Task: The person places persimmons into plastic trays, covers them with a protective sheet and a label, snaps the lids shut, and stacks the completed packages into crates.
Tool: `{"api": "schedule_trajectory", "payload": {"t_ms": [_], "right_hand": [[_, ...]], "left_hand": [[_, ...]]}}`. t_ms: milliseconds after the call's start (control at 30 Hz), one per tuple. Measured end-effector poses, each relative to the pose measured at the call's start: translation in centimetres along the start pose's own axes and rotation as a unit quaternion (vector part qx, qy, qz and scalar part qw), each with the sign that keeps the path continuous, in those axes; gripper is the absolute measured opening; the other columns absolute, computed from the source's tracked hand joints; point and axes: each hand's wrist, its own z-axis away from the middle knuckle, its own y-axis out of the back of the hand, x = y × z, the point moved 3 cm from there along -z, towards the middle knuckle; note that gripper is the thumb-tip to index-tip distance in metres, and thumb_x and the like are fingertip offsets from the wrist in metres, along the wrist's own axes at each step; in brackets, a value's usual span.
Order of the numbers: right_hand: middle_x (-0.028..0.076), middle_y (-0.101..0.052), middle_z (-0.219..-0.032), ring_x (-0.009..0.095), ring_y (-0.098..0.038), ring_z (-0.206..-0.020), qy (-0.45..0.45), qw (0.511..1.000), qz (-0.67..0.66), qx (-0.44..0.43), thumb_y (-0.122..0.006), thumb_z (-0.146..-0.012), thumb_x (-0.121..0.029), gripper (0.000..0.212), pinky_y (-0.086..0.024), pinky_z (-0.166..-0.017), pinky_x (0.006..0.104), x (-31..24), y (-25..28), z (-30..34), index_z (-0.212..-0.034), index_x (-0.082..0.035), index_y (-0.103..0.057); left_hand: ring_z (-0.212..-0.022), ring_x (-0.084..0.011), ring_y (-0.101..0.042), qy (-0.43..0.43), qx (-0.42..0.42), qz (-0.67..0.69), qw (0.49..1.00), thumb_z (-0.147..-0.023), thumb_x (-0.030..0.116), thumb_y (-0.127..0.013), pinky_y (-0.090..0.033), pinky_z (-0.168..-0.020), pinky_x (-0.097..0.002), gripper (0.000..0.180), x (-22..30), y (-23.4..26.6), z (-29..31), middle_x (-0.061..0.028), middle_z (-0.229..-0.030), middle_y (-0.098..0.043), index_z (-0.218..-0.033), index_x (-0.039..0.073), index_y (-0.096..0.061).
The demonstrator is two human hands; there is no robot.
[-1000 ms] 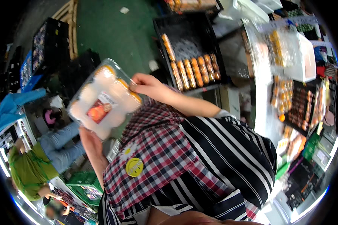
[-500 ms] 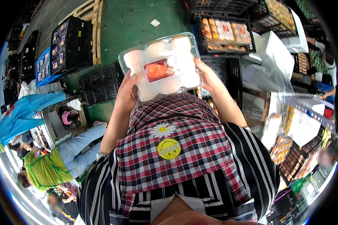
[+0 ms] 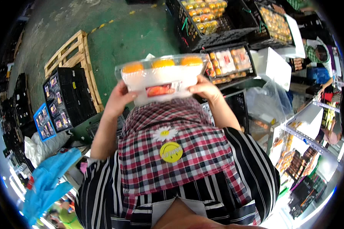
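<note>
A clear plastic fruit pack (image 3: pixel 164 78) is held up in front of my waist, gripped by both hands. Round orange fruit (image 3: pixel 163 64) show in a row along its far side, with white wrapping over their nearer parts. A red picture label (image 3: pixel 160 90) is on the side facing me. My left hand (image 3: pixel 122 95) grips the left end, thumb on the near face and the other fingers mostly hidden. My right hand (image 3: pixel 205 88) is closed on the right end, its thumb also on the near face.
A black crate of fruit packs (image 3: pixel 229 63) stands beyond my right hand, with a larger black crate (image 3: pixel 197 40) behind it. Stacked black crates (image 3: pixel 78 97) sit by a wooden pallet (image 3: pixel 82 49) at left. Clear plastic sheeting (image 3: pixel 265 101) hangs at right, near a white box (image 3: pixel 277 70).
The fruit pack has tilted so that the orange fruit along its far side now show. My view has swung, shifting the crates and pallet in it. Both hands keep hold.
</note>
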Motion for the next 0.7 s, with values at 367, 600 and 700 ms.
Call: {"api": "schedule_trajectory", "payload": {"t_ms": [367, 600, 700], "right_hand": [[0.011, -0.057, -0.129, 0.020, -0.052, -0.118, 0.157, 0.978, -0.020, 0.137, -0.076, -0.070, -0.016, 0.076, -0.037, -0.105, 0.0341, -14.3, 4.6, -8.2, -0.137, 0.001, -0.044], [0.014, -0.051, -0.133, 0.024, -0.050, -0.120, 0.296, 0.913, -0.057, 0.276, -0.071, -0.075, -0.018, 0.077, -0.040, -0.103, 0.0364, -26.9, 15.1, -12.4, -0.141, -0.001, -0.036], [0.015, -0.053, -0.129, 0.024, -0.054, -0.115, 0.351, 0.863, -0.016, 0.363, -0.068, -0.075, -0.018, 0.076, -0.045, -0.098, 0.0366, -31.7, 18.5, -12.3, -0.142, -0.002, -0.035]], "left_hand": [[-0.118, -0.0201, -0.053, 0.022, -0.098, 0.006, 0.995, -0.079, 0.018, -0.073, -0.039, -0.103, -0.0352, 0.071, 9.3, 1.0, -24.0, -0.0084, -0.132, -0.051, -0.140, 0.003, -0.038], [-0.108, -0.0202, -0.058, 0.055, 0.082, -0.092, 0.991, -0.097, 0.030, -0.051, -0.043, -0.092, -0.0322, 0.046, 14.0, 4.0, -36.3, -0.0122, -0.122, -0.058, -0.135, 0.005, -0.045], [-0.102, -0.0172, -0.060, 0.084, 0.125, -0.071, 0.986, -0.095, 0.028, -0.055, -0.044, -0.083, -0.0281, 0.042, 12.4, 7.1, -37.2, -0.0111, -0.116, -0.061, -0.130, 0.005, -0.050]]}}
